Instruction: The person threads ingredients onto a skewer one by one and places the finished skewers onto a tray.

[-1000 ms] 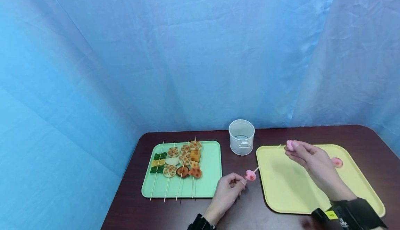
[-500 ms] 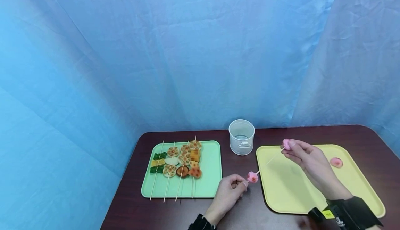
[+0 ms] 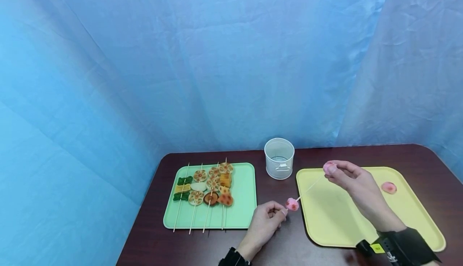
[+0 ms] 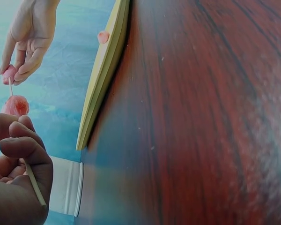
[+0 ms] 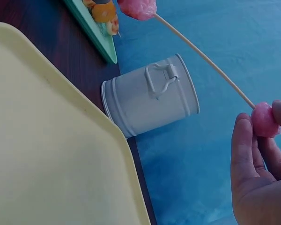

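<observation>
In the head view my left hand (image 3: pixel 264 224) holds the lower part of a thin wooden skewer (image 5: pixel 204 59) beside the yellow tray. One pink ball-shaped food piece (image 3: pixel 292 204) is threaded on it just beyond the fingertips. The skewer slants up and right to my right hand (image 3: pixel 361 189), raised over the tray. There thumb and fingers pinch a second pink piece (image 5: pixel 263 121) at the skewer's tip; how deep the tip goes in is hidden. The blunt end of the stick shows below my left fingers in the left wrist view.
A third pink piece (image 3: pixel 388 187) lies on the yellow tray (image 3: pixel 336 226). At the left, a green tray (image 3: pixel 242 213) bears several loaded skewers with lotus slices, mushroom and greens. The white bucket (image 3: pixel 279 161) stands between the trays at the dark table's back edge, before a blue curtain.
The right hand has shifted slightly left, bringing its pink piece to the skewer's tip. The left hand has moved a little right, then stayed still, with the skewer in its grip.
</observation>
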Motion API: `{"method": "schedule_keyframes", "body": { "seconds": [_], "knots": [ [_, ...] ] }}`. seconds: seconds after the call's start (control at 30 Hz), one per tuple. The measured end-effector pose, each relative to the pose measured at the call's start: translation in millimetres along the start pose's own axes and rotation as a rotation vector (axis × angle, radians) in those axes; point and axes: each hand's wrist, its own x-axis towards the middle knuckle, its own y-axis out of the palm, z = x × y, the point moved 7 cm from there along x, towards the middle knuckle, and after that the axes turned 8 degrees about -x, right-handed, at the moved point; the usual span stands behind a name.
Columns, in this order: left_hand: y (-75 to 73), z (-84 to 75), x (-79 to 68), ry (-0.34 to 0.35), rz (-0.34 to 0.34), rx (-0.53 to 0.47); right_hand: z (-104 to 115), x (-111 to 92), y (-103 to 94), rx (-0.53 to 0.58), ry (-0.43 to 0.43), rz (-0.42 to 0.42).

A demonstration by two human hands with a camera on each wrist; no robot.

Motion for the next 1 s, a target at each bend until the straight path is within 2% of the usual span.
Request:
{"method": "schedule_keyframes", "body": {
  "seconds": [0.33,0.6,0.83,1.0],
  "knots": [
    [2.1,-1.2,0.3,-0.002,-0.034,-0.002,-5,-2,6.1,-0.122,0.002,-0.017],
    [2.4,-0.1,1.6,0.018,-0.04,-0.007,-8,-3,9.3,-0.137,0.02,-0.026],
    [2.5,1.5,1.1,0.025,-0.047,-0.004,-11,-5,11.8,-0.226,0.057,-0.04],
    [2.8,2.4,1.2,0.034,-0.044,-0.014,-13,-5,13.2,-0.236,0.074,-0.036]
  ]
}}
